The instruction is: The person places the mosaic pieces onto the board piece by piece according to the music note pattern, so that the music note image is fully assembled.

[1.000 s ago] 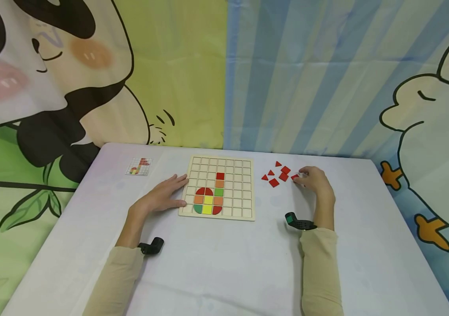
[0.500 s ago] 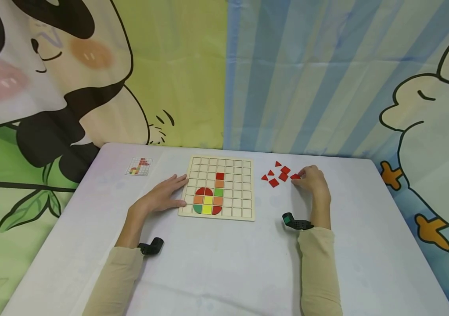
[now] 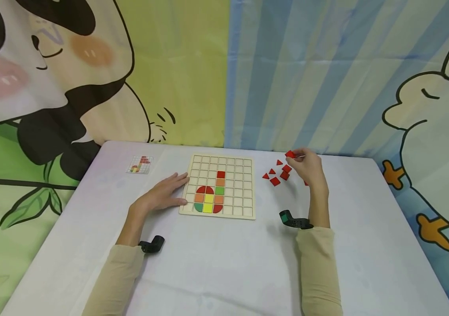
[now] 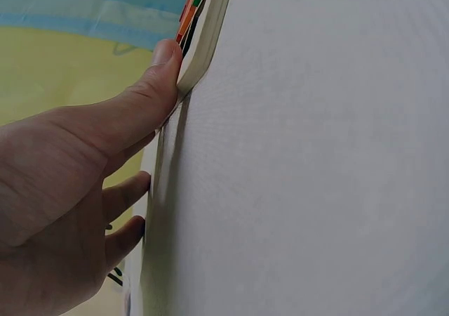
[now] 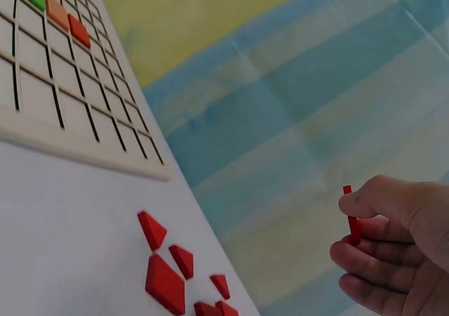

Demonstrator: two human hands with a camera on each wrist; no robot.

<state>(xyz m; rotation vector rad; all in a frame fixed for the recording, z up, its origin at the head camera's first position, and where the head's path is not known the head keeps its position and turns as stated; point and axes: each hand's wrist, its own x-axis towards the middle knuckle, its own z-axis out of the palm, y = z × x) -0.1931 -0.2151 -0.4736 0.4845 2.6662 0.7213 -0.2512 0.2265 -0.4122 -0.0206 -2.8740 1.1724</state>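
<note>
My left hand (image 3: 165,193) lies with straight, spread fingers along the left edge of a wooden grid board (image 3: 240,193). In the left wrist view its thumb (image 4: 163,56) is on the board's rim. Coloured tiles fill some of the board's cells: red, orange, green and yellow, some with rounded corners. Above the table right of the board, my right hand (image 3: 309,169) pinches a flat red tile (image 3: 290,154) between thumb and fingers. The right wrist view shows that red tile (image 5: 353,225) edge-on.
Several loose red triangles and squares, one a red square (image 3: 274,181), lie right of the board. Another red piece (image 3: 306,183) shows partly behind my right hand. A small printed pattern card (image 3: 140,164) lies at the table's back left. A printed curtain (image 3: 287,87) hangs behind.
My right hand has lifted the red tile off the table, up and toward the back, slightly left. My left hand has stayed on the board's edge.
</note>
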